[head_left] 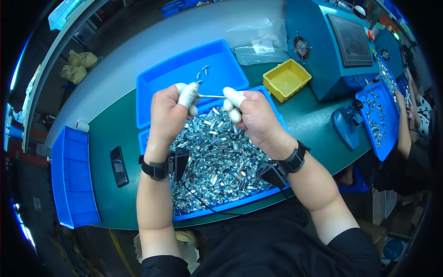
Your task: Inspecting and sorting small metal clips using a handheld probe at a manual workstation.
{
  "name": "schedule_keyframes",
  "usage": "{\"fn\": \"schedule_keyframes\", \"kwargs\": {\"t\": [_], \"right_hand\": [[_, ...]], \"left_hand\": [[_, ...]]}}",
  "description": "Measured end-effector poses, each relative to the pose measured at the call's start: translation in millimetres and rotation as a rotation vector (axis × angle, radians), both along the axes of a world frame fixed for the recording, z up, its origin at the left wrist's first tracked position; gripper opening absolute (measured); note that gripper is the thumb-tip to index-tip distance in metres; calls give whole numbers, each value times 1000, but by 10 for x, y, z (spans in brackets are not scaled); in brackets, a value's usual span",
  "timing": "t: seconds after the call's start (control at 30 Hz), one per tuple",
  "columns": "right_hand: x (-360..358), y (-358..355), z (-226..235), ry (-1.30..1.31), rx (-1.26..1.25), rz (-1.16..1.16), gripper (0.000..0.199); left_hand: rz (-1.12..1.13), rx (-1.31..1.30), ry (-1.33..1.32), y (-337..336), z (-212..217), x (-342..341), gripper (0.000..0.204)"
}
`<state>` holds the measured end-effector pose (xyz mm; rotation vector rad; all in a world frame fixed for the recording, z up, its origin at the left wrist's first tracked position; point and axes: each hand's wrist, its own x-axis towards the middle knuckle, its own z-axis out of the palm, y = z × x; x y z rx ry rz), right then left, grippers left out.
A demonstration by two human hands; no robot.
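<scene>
My left hand (170, 112) and my right hand (254, 116) are raised above a blue tray (226, 206) heaped with several small shiny metal parts (219, 157). White finger cots cover my fingertips. Between the two hands runs a thin metal rod (211, 96), pinched at its left end by my left fingers and at its right end by my right fingers. Each wrist wears a black band with a small black device. Behind the hands stands a second blue tray (157, 85) holding a few loose metal parts (204, 70).
A yellow bin (286, 78) and a teal machine with a screen (337, 46) stand at the right. A black phone (119, 166) lies on the green table, an empty blue tray (74, 180) at the far left. Another person's arm (405, 124) reaches a parts tray (379, 115) at the right.
</scene>
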<state>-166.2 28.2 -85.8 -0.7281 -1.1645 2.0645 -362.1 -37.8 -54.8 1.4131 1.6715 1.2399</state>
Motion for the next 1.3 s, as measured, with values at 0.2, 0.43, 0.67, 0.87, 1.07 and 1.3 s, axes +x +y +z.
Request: {"fn": "schedule_keyframes", "kwargs": {"t": [0.2, 0.43, 0.67, 0.87, 1.07, 1.3], "right_hand": [[-108, 17, -138, 9, -19, -133, 30], [-287, 168, -255, 17, 14, -97, 31], [-433, 31, -183, -98, 81, -30, 32], [-282, 78, -47, -57, 31, -25, 33], [-244, 259, 210, -26, 8, 72, 34], [-204, 637, 333, -142, 177, 279, 36]], "left_hand": [[220, 88, 418, 3, -269, -546, 17], [52, 47, 773, -86, -429, -523, 23], [-205, -151, 631, -101, -397, -263, 17], [-184, -84, 651, -28, -251, -203, 18], [-229, -125, 625, 67, -149, -42, 14], [-120, -126, 481, 124, 33, -43, 16]]}}
